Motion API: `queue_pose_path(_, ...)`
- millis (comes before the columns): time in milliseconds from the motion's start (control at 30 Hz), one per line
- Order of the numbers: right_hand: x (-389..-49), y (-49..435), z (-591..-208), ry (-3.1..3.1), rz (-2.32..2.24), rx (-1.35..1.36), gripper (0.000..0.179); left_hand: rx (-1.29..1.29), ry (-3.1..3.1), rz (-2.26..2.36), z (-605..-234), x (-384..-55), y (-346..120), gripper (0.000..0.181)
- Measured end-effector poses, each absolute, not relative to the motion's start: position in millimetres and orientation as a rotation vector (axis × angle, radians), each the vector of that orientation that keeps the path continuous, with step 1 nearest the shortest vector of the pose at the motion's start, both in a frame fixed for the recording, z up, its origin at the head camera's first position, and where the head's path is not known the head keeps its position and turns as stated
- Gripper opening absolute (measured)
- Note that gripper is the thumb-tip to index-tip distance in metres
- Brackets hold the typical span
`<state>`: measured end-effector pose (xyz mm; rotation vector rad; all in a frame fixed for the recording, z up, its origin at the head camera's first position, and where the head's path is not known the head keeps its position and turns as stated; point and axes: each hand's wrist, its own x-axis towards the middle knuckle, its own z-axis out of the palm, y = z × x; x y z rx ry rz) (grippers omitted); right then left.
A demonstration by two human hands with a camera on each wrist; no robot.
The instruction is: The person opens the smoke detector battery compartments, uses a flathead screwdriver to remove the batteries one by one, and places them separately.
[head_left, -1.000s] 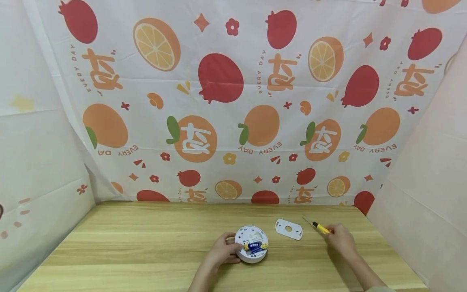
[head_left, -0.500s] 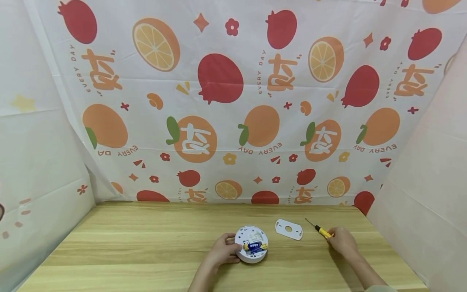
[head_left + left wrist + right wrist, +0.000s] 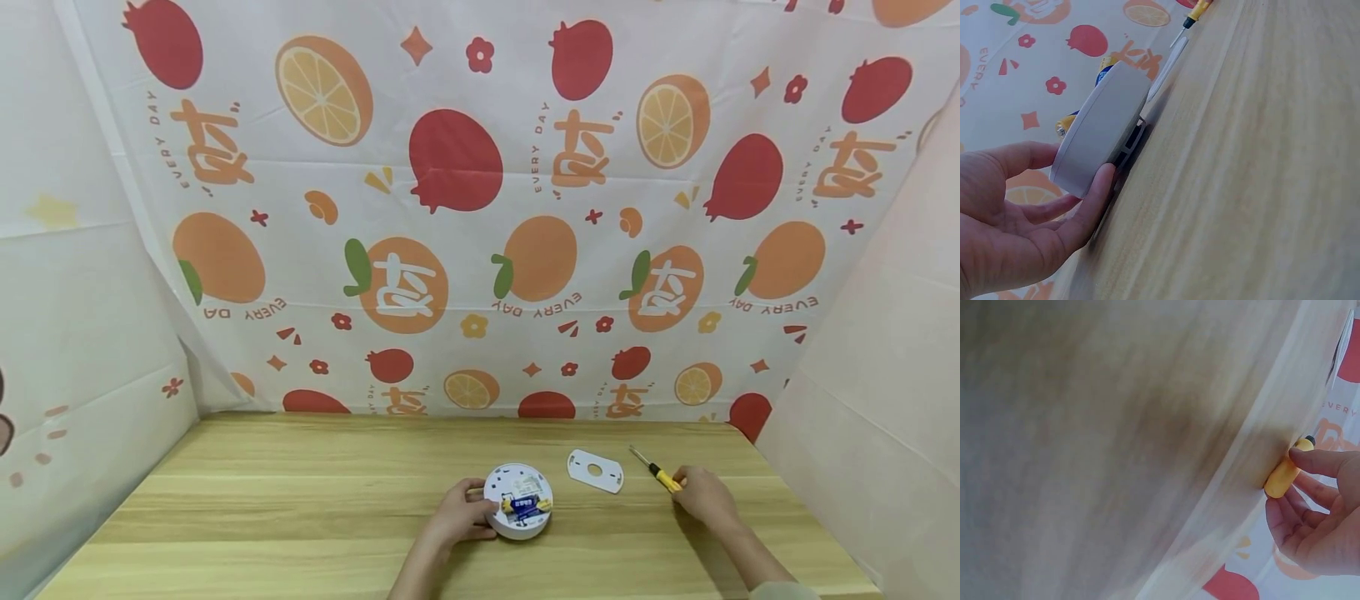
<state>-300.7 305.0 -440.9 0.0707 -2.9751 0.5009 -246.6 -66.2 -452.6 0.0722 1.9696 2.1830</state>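
Note:
In the head view, my left hand [image 3: 459, 514] grips the left rim of a round white smoke alarm [image 3: 517, 531], its back facing up. Blue and yellow batteries [image 3: 527, 506] lie on that back. Seen from the left wrist, the smoke alarm [image 3: 1100, 125] is tilted, one finger at its upper edge and the thumb against its slotted underside. My right hand [image 3: 707, 497] pinches the yellow handle of a screwdriver [image 3: 663, 477], whose shaft points to the back left. The right wrist view shows thumb and fingers around the screwdriver's handle [image 3: 1285, 475].
A flat white mounting plate [image 3: 582, 470] with a round centre hole lies between the smoke alarm and the screwdriver. The wood-grain table [image 3: 300, 500] meets a fruit-printed cloth [image 3: 480, 350] at the back, with pale cloth on both sides.
The screwdriver has come slightly nearer to me and its shaft has turned a little. The right hand has shifted with it. Left hand and smoke alarm have stayed almost still.

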Motion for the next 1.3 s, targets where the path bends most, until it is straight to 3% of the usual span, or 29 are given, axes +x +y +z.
queue_pose_path(433, -302.7, 296.9, -435.2, -2.940, 0.503, 0.045, 0.027, 0.027, 1.984, 2.204, -452.7, -248.2, -65.6, 0.048)
queue_pose_path(1300, -282.7, 193.6, -405.6, -2.721, 0.552, 0.507, 0.011, -0.006, 2.016, 2.187, -452.8, -249.2, -71.2, 0.048)
